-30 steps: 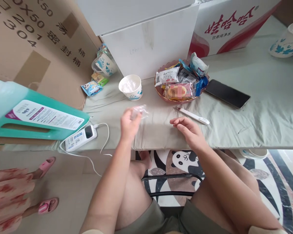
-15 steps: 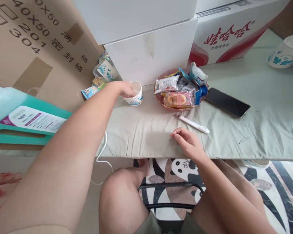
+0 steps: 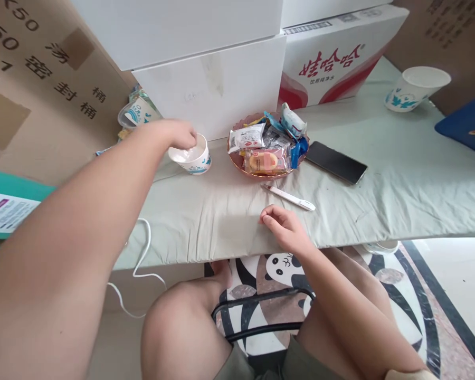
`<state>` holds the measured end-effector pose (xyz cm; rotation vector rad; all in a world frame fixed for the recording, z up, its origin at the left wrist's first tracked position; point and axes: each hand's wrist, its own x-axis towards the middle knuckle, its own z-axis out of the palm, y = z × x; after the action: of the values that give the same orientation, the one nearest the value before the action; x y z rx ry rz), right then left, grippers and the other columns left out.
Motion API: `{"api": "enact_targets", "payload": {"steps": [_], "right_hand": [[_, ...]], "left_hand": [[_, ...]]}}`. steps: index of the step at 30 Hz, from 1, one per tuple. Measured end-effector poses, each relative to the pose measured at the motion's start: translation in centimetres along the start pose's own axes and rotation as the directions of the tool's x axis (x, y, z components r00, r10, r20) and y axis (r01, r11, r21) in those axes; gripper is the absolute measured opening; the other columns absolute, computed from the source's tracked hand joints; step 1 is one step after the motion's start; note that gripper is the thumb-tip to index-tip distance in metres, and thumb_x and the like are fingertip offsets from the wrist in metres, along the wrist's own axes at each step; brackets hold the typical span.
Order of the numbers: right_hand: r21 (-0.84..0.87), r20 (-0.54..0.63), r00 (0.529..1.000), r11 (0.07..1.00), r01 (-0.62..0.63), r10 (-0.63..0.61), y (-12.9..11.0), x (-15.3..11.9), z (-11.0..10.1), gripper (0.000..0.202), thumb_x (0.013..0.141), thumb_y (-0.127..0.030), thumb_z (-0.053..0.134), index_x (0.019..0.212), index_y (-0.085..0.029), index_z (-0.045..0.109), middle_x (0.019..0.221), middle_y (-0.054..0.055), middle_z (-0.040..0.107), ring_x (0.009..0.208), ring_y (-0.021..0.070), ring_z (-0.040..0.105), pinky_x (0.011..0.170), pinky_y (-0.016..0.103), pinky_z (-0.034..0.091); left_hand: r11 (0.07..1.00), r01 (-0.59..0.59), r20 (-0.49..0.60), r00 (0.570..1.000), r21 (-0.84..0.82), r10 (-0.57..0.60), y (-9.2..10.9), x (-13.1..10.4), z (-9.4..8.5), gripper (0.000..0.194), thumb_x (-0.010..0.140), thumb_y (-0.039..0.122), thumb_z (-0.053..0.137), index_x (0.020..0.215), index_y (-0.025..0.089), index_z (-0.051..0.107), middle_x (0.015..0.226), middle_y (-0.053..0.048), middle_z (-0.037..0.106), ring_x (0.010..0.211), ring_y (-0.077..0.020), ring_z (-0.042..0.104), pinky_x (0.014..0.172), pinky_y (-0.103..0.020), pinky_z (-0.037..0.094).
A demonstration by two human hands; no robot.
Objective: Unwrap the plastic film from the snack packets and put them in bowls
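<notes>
Over the mouth of a white paper cup (image 3: 198, 164) with blue print, my left hand (image 3: 183, 134) is closed, fingers pointing down at the rim. Its fingertips are partly hidden, so what they hold, if anything, does not show. Something pale and translucent shows inside the cup. My right hand (image 3: 283, 226) hovers near the table's front edge, fingers curled in and thumb against them, with nothing visible in it. Just beyond it lies a slim white pen-like stick (image 3: 291, 198) with a dark tip. Behind that stands a pink glass bowl (image 3: 241, 168) heaped with wrapped snacks (image 3: 267, 158).
A black phone (image 3: 337, 162) lies right of the bowl. Another paper cup (image 3: 409, 95) stands at the back right. White boxes (image 3: 221, 84) line the back; a cardboard box (image 3: 43, 100) stands left. A white cable (image 3: 142, 253) hangs over the front edge.
My left hand has lifted slightly out of the cup, its fingers now nearer the rim. The view has shifted right. My right hand stays curled in about the same place.
</notes>
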<state>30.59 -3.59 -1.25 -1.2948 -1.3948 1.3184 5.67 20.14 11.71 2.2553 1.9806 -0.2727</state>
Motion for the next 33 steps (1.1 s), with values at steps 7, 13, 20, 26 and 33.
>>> {"api": "enact_targets", "payload": {"steps": [7, 13, 20, 26, 33], "right_hand": [[-0.244, -0.431, 0.870, 0.959, 0.143, -0.239, 0.4, 1.4, -2.8, 0.022, 0.088, -0.026, 0.055, 0.108, -0.025, 0.063, 0.092, 0.004, 0.066, 0.084, 0.0189, 0.063, 0.081, 0.037, 0.054], [-0.546, -0.443, 0.787, 0.826, 0.143, -0.429, 1.2, 4.1, -4.9, 0.041, 0.083, -0.022, 0.058, 0.123, -0.027, 0.067, 0.125, 0.012, 0.057, 0.119, 0.0267, 0.059, 0.103, 0.049, 0.053], [-0.618, -0.441, 0.818, 0.786, 0.022, -0.369, 1.0, 5.6, -5.4, 0.038, 0.082, -0.031, 0.068, 0.121, -0.027, 0.066, 0.138, 0.015, 0.053, 0.134, 0.0335, 0.053, 0.110, 0.055, 0.047], [-0.599, -0.431, 0.837, 0.801, 0.014, -0.337, 0.7, 6.4, -5.0, 0.021, 0.083, -0.037, 0.073, 0.098, -0.024, 0.066, 0.152, 0.018, 0.047, 0.143, 0.0376, 0.047, 0.110, 0.058, 0.045], [-0.532, -0.457, 0.799, 0.840, 0.107, -0.391, 1.3, 6.3, -4.9, 0.019, 0.080, -0.035, 0.077, 0.089, -0.023, 0.065, 0.159, 0.016, 0.044, 0.147, 0.0356, 0.045, 0.115, 0.057, 0.040]], "left_hand": [[0.990, 0.021, -0.045, 0.999, -0.141, -0.028, 1.5, -5.5, 3.7, 0.080, 0.082, 0.056, 0.069, 0.154, 0.030, 0.049, 0.164, -0.011, 0.035, 0.153, -0.0386, 0.033, 0.125, -0.048, 0.028], [0.975, -0.082, -0.114, 0.992, -0.205, 0.059, 0.7, -5.1, 7.7, 0.072, 0.088, 0.042, 0.055, 0.158, 0.031, 0.043, 0.161, -0.008, 0.046, 0.147, -0.0311, 0.047, 0.122, -0.041, 0.036], [0.961, -0.129, -0.362, 0.932, -0.245, 0.033, 3.2, -8.1, 7.0, 0.066, 0.078, 0.039, 0.074, 0.142, 0.031, 0.059, 0.170, -0.009, 0.035, 0.161, -0.0428, 0.018, 0.126, -0.063, 0.024], [0.896, -0.347, -0.456, 0.868, -0.278, 0.194, 8.6, -10.2, 9.2, 0.051, 0.080, 0.034, 0.079, 0.128, 0.028, 0.065, 0.163, -0.011, 0.041, 0.157, -0.0412, 0.028, 0.128, -0.062, 0.025], [0.812, -0.390, -0.412, 0.888, -0.434, 0.206, 10.2, -9.5, 10.8, 0.042, 0.083, 0.027, 0.078, 0.120, 0.024, 0.060, 0.161, -0.016, 0.037, 0.153, -0.0352, 0.039, 0.123, -0.055, 0.040]]}}
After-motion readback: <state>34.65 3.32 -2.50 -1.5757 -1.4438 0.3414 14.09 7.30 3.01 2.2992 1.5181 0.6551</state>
